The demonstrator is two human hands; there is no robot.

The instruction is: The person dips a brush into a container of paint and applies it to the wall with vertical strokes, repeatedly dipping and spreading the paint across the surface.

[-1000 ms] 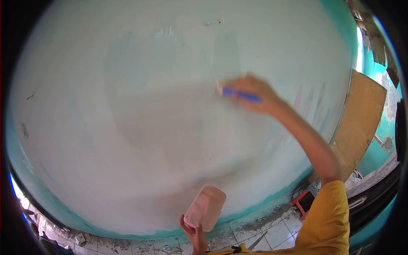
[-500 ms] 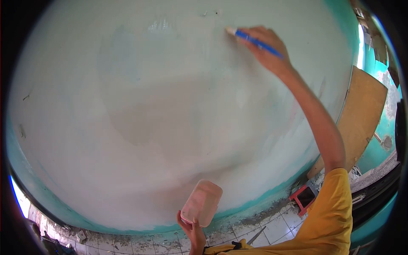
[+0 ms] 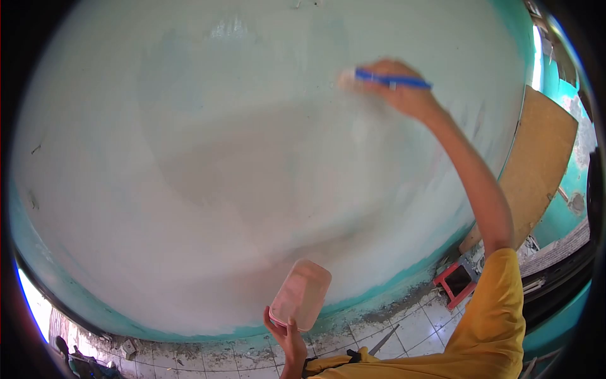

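My right hand (image 3: 399, 85) is closed around a blue-handled brush (image 3: 394, 80), its pale bristle end pointing left at the wall (image 3: 252, 164). The wall bears whitish paint over teal, with darker, greyish patches in its middle. Low in the view, my left hand (image 3: 288, 336) grips a pink plastic container (image 3: 301, 295) by its lower end, thumb on the near rim. The container is tilted, and pinkish-white material shows inside it.
A red and grey stool (image 3: 456, 285) stands on the tiled floor (image 3: 410, 335) at the lower right. Behind it a brown board (image 3: 540, 161) leans by the wall's right edge. Dark objects (image 3: 82, 363) lie at the lower left, and debris lines the wall's foot.
My right hand has moved down the wall with the brush, whose handle now lies nearly level. The container in my left hand sits slightly higher in the view.
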